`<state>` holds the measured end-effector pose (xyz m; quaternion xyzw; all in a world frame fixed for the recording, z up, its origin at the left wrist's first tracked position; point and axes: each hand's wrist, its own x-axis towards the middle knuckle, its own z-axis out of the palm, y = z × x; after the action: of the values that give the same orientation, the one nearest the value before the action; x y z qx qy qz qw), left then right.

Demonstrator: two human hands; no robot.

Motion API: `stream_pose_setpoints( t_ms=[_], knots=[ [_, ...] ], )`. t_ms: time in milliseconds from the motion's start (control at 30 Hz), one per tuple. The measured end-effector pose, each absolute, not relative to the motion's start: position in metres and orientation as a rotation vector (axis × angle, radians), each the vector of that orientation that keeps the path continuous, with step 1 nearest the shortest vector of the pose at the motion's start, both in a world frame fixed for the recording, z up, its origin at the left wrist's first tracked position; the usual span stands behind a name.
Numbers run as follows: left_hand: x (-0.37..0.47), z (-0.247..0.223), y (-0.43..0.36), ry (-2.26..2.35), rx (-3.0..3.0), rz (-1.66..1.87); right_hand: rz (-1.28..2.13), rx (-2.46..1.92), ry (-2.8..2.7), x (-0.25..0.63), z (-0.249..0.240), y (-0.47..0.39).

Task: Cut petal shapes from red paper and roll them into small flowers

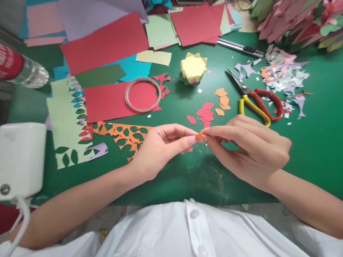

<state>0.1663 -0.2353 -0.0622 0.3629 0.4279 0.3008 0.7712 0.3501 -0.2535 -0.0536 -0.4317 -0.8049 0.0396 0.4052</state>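
Note:
Between my two hands is a small orange paper petal [199,135]. My left hand [168,144] pinches its left end between thumb and forefinger, and my right hand [243,146] pinches its right end the same way. Just beyond my fingertips lie several red paper petals [206,112], with loose orange petals [224,101] to their right. A yellow paper flower [193,67] with pointed petals stands farther back. Orange paper with leaf-shaped holes [128,135] lies partly behind my left hand.
Scissors [250,96] lie open beyond my right hand, near a heap of paper scraps [286,71]. A tape roll [143,94] rests on red paper [107,101]. At left are a bottle [24,67] and a white device with a cable [21,157]. Folded paper pieces [292,21] fill the back right.

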Motion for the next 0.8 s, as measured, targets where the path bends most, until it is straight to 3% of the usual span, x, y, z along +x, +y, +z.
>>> stream_pose_setpoints(
  t_ms=[800],
  knots=[
    [0.1661, -0.0630, -0.2362, 0.953, 0.860, 0.662, 0.157, -1.095, -1.993, 0.3487, -0.0534, -0.2542]
  ],
)
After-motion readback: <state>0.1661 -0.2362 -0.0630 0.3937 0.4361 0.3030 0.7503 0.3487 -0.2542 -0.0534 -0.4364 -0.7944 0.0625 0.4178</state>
